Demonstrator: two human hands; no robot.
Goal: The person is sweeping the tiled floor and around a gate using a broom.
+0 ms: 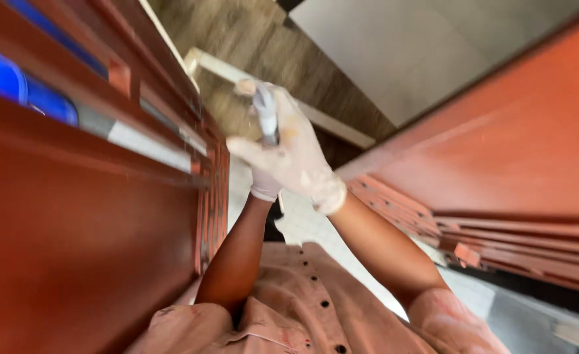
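Note:
Both my hands wear pale, stained gloves and meet at the middle of the view. My right hand (302, 164) lies in front, its fingers closed around a slim grey tool (266, 115) that sticks out above it. My left hand (263, 187) is mostly hidden behind the right; only its glove cuff and wrist show clearly. A gloved fingertip touches the tool's upper end, and I cannot tell which hand it belongs to. The picture is blurred, so the kind of tool is unclear.
A red-brown panelled wooden door (73, 236) fills the left side, and another red-brown panel (512, 151) fills the right. Blue objects (14, 82) show at the upper left. Below lie wood-grain flooring (250, 33), a pale slab (401, 46) and a white batten (329, 121).

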